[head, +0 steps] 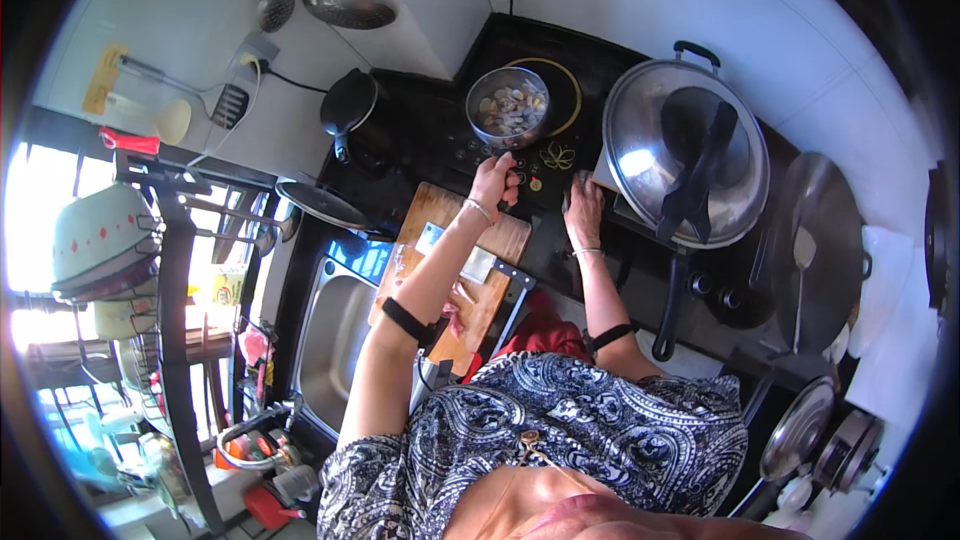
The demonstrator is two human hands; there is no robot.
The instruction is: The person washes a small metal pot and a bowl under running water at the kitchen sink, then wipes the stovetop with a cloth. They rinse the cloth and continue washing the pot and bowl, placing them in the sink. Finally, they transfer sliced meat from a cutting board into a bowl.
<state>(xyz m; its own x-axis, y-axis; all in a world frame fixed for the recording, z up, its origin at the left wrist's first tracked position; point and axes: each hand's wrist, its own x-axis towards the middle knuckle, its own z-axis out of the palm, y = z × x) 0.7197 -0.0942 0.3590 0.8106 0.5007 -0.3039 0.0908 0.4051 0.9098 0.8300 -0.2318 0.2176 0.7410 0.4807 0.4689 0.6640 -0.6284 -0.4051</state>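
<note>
My left hand (495,183) is curled just in front of a round metal pot (481,122) of clams (513,106). Whether its fingers grip a handle there is hidden. The pot sits on a black induction cooktop (465,169) with printed touch controls and a small red light. To the right, my right hand (584,208) lies at the cooktop's front edge, fingers pointing away from me; I cannot tell if anything is under them. Below my left forearm, a wooden cutting board (435,204) carries a cleaver (477,267) and pieces of raw meat (453,317).
A large wok with a domed steel lid (637,127) stands right of my right hand, its long handle (671,307) jutting toward me. A black pot (349,101) is at back left. The steel sink (326,337) lies left of the board. Utensils (229,105) hang on the wall.
</note>
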